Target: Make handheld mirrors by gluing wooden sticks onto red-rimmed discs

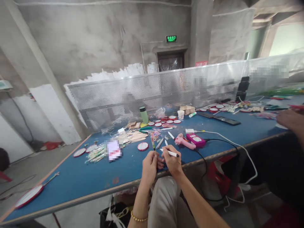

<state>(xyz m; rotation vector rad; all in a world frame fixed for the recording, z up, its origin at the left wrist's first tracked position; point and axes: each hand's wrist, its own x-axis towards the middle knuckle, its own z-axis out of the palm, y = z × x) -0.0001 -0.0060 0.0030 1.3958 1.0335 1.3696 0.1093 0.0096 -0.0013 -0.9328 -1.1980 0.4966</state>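
Observation:
My left hand (149, 163) pinches a slim stick (153, 146) upright at the table's front edge. Green shows on part of the stick. In my right hand (173, 162) is a white marker pen (173, 154) with a black end, its tip side towards the stick. Whether the tip touches the stick is too small to tell. Just beyond my hands lie more pens (160, 143) and a pile of small coloured bands (155, 135). A round white disc with a red rim (142, 146) lies to the left of the stick.
A pink glue gun (184, 141) and a purple box (195, 140) with cables lie to the right. Wooden sticks (136, 136), a green bottle (143, 115) and a white cup (180, 114) stand or lie farther back. Another person's hand (291, 119) is at far right.

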